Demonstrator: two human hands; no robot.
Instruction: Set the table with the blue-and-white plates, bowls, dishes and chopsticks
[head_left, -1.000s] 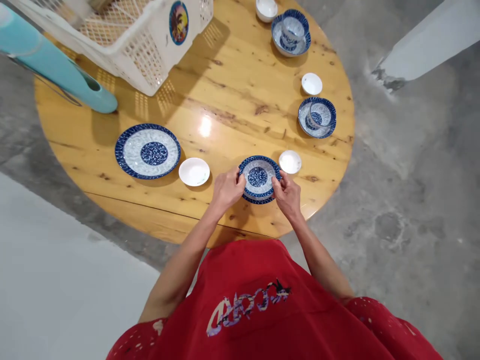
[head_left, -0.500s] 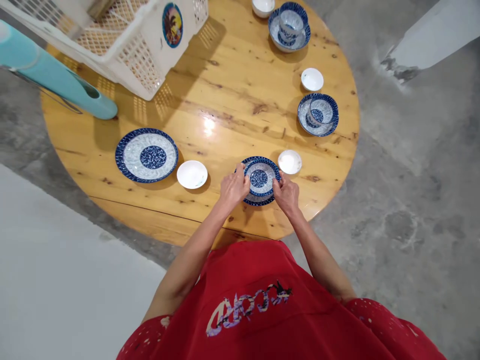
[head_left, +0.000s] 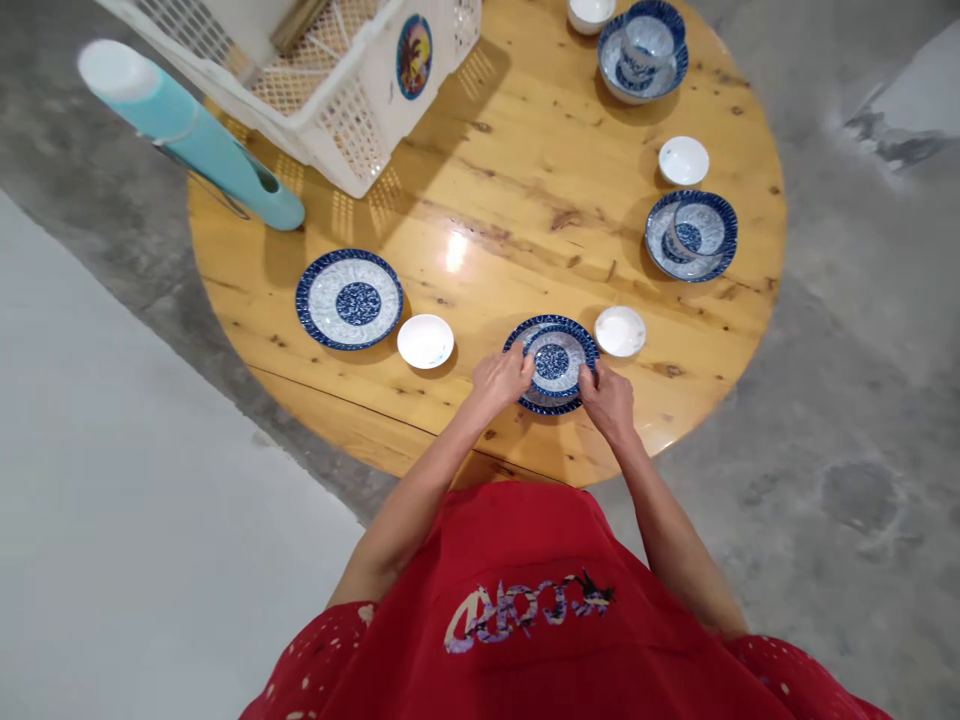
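Observation:
Both of my hands grip a small blue-and-white bowl (head_left: 554, 358) by its opposite sides. My left hand (head_left: 504, 377) pinches the left rim, thumb on top. My right hand (head_left: 607, 397) has the right rim between thumb and fingers. Directly under the bowl is a larger blue-rimmed dish (head_left: 551, 408), partly covered; whether the bowl rests in it I cannot tell. Just beyond my right hand sits a small white dish (head_left: 620, 331). Left of my left hand lies another white dish (head_left: 425, 341), beside a blue-and-white plate (head_left: 349, 299).
On the round wooden table (head_left: 480, 270) stand a white plastic basket (head_left: 352, 140) and a turquoise tube-shaped object (head_left: 217, 150) at the back left. Along the right edge are a nested bowl set (head_left: 691, 236), a white bowl (head_left: 683, 160) and another nested set (head_left: 643, 52).
The whole view has shifted, so the table and dishes appear farther right. Both hands keep their hold on the small bowl, which now sits slightly farther right over the larger dish.

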